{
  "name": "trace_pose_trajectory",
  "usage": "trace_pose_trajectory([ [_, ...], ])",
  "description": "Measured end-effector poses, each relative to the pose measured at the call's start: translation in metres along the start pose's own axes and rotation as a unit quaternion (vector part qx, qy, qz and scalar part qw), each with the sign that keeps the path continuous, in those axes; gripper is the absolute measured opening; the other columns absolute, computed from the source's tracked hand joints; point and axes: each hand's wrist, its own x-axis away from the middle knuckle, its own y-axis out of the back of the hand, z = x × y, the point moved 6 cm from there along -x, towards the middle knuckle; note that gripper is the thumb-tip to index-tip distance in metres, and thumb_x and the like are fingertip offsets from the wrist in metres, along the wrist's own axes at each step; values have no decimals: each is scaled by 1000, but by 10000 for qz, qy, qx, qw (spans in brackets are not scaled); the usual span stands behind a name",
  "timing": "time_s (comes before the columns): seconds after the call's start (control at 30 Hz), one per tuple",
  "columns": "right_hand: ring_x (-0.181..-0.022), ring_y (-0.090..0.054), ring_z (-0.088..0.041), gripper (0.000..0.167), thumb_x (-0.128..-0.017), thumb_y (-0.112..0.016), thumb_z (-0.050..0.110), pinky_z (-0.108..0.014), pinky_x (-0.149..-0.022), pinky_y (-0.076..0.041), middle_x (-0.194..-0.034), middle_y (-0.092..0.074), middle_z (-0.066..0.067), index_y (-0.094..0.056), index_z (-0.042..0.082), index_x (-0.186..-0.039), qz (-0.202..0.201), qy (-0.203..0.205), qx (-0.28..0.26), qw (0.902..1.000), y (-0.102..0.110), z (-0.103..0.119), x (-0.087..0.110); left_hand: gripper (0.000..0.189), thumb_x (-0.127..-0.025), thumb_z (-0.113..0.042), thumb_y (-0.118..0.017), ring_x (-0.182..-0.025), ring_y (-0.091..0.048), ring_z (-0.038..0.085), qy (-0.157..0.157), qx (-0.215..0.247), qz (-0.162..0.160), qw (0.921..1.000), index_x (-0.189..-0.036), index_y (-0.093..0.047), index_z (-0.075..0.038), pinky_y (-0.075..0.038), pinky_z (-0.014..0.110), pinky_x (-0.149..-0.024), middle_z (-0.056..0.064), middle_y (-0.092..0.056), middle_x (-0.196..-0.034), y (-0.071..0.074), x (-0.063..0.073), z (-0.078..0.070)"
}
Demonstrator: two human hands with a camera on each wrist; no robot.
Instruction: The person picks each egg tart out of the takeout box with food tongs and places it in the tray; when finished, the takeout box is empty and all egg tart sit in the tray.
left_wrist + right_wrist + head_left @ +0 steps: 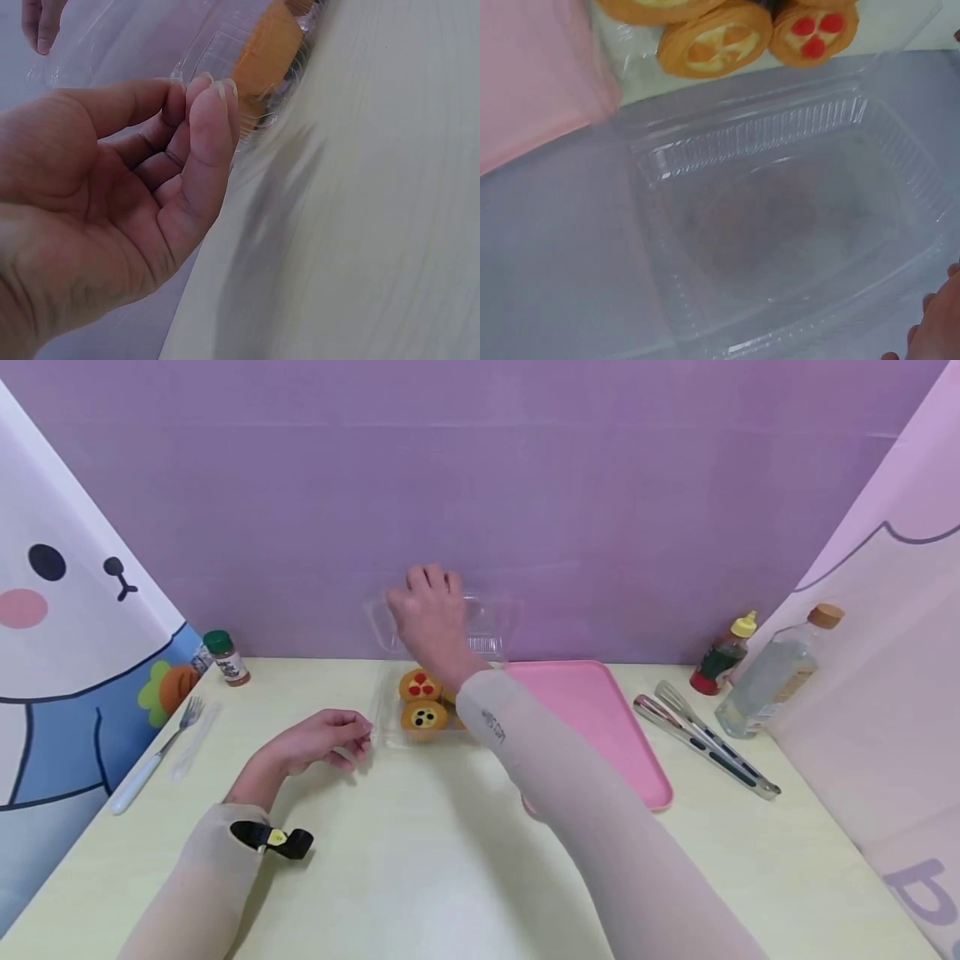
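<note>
A clear plastic clamshell container (384, 714) holds several small round tarts (424, 716), some topped with red or dark pieces. Its clear lid (780, 217) stands tilted up at the back, near the purple backdrop. At the lid's upper edge, my right hand (433, 614) has its fingers curled over the rim, partly hiding the lid in the head view. My left hand (127, 172) pinches the container's left edge between thumb and fingertips, close to an orange-brown tart (266, 49). The right forearm covers part of the container in the head view.
Right of the container lies a pink tray (600, 710), partly under the right sleeve. Metal tongs (705, 739), a yellow-capped sauce bottle (723, 656) and a corked clear bottle (776, 672) stand or lie farther right. A green-capped jar (227, 658) and a fork (157, 756) are at left.
</note>
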Motion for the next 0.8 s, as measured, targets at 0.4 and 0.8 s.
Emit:
trace_pose_trajectory([
  [0.4, -146, -26, -27, 59, -101, -52, 46, -49, -121, -25, -156, -34, -5, -32, 31, -154, 2285, -754, -681, 9682, -23, -31, 7, 41, -107, -29, -48, -89, -63, 18, 60, -33, 31, 10000, -121, -52, 9, -60, 35, -77, 9, -62, -99, -1, 2, -2],
  [0.8, -134, -46, -27, 54, -97, -63, 40, -52, -115, -32, -142, -56, -8, -52, 22, -146, 1511, -2171, -3074, 9141, -13, -91, 44, 42, -107, -31, -48, -89, -64, 18, 91, 64, 36, 9999, -120, -51, 9, -60, 35, -77, 10, -62, -100, -1, 1, 0],
])
